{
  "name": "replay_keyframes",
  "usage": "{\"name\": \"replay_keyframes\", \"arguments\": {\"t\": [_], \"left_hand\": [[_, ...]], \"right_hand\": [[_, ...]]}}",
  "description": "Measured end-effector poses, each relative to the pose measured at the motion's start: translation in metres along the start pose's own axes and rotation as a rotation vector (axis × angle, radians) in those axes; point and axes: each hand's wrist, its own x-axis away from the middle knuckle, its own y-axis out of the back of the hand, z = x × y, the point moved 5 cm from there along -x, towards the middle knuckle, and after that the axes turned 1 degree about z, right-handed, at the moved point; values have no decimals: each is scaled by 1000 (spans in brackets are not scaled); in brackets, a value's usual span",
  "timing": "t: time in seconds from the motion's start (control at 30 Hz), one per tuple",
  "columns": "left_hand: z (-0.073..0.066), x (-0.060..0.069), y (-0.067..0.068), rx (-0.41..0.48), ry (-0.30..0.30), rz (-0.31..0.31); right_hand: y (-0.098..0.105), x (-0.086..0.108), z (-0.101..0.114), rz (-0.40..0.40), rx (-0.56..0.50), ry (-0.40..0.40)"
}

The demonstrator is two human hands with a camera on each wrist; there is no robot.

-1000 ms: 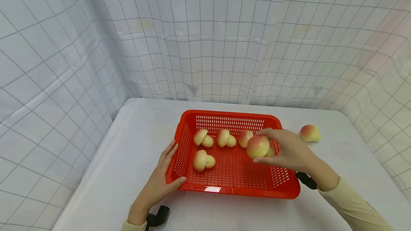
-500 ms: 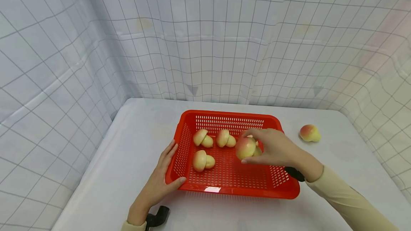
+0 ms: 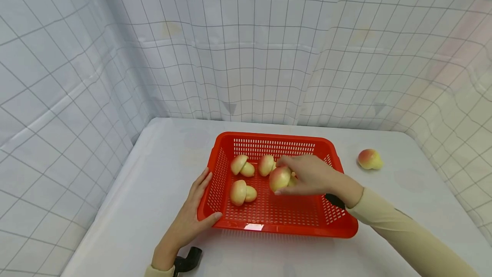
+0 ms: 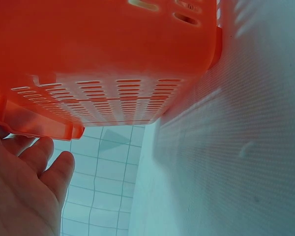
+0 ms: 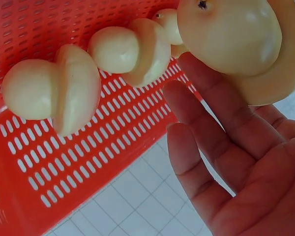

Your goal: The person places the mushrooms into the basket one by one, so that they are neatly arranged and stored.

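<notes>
My right hand (image 3: 307, 174) is over the red basket (image 3: 276, 232), holding a toy mushroom (image 3: 279, 178) with a red-yellow cap between fingers and thumb. In the right wrist view, the held mushroom (image 5: 228, 37) shows its pale round stem, and several of the fingers (image 5: 184, 152) are spread. Pale yellow mushrooms lie inside: one at the back left (image 3: 239, 164), one beside it (image 3: 266, 165) partly behind my hand, one nearer the front (image 3: 238, 193). My left hand (image 3: 188, 217) rests at the basket's front left corner, fingers along the left rim, thumb on the front rim.
A red-and-yellow pear-shaped toy (image 3: 370, 159) lies on the white table (image 3: 161, 174), right of the basket. White grid-patterned curtains (image 3: 261, 54) surround the table at the back and sides.
My right hand has moved left across the basket with the mushroom, now covering the mushroom that lay at the back right. My left hand has stayed at its corner.
</notes>
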Motion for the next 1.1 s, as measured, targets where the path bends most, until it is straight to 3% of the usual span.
{"name": "replay_keyframes", "arguments": {"t": [0.23, 0.3, 0.5, 0.57, 0.83, 1.1], "left_hand": [[34, 1, -6, -31, 9, -1], [31, 1, -5, -28, 8, -2], [0, 0, 0, -18, -8, 0], [-2, 0, 1, -22, -9, 2], [31, 0, -5, -25, -6, -1], [38, 0, -6, -13, 8, 3]], "right_hand": [[-14, -13, 3, 41, 47, 45], [-18, -15, 4, 58, 44, 63], [-28, -19, 7, 82, 63, 86], [-31, -19, 7, 89, 58, 84], [-45, -23, 5, 155, 81, 53], [-53, -24, 10, 183, 39, 89]]}}
